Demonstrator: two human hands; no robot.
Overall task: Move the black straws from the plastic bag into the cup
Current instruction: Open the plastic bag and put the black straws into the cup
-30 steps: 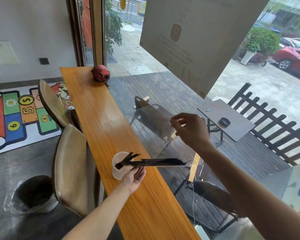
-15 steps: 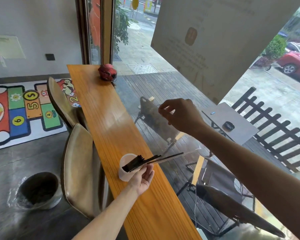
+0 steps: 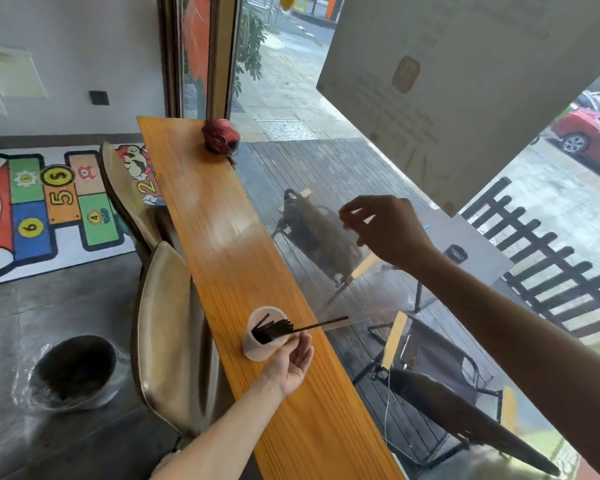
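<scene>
Since half second ago: most of black straws [image 3: 272, 331] now sunk into cup [image 3: 257, 344]; one long straw left slanting out, long axis up-right toward window. Plastic bag [image 3: 354, 292] clear, barely discernible, edges lost against glass. Right hand [image 3: 383, 230] raised over wooden counter [image 3: 222, 244], fingers pinched on bag top. Left hand [image 3: 291, 362] beside cup, fingers curled; cannot tell if gripping straws.

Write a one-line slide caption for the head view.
Right hand lifts the plastic bag while black straws slide into the cup beside the left hand.
</scene>
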